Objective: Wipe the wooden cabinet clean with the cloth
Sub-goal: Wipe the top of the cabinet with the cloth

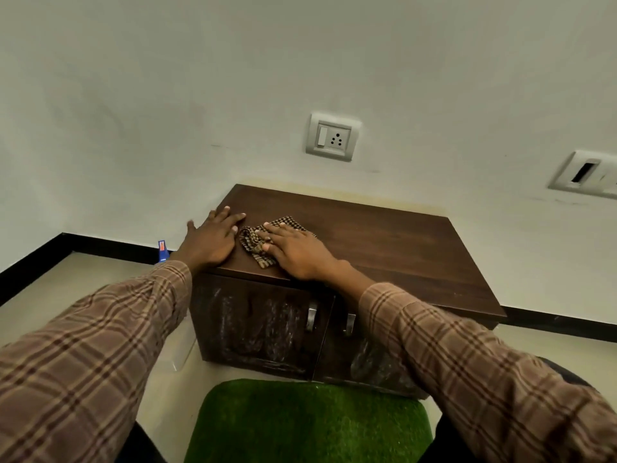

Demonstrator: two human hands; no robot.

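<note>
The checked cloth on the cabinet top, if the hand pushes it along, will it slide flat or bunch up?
Probably bunch. The checked cloth already lies crumpled, so it looks soft and floppy. The right hand presses flat on it, which should drag it along. The cabinet top looks smooth, so it likely slides easily.

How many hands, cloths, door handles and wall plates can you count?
Hands: 2, left hand and right hand
Cloths: 1, checked cloth
Door handles: 2
Wall plates: 2
Total: 7
</note>
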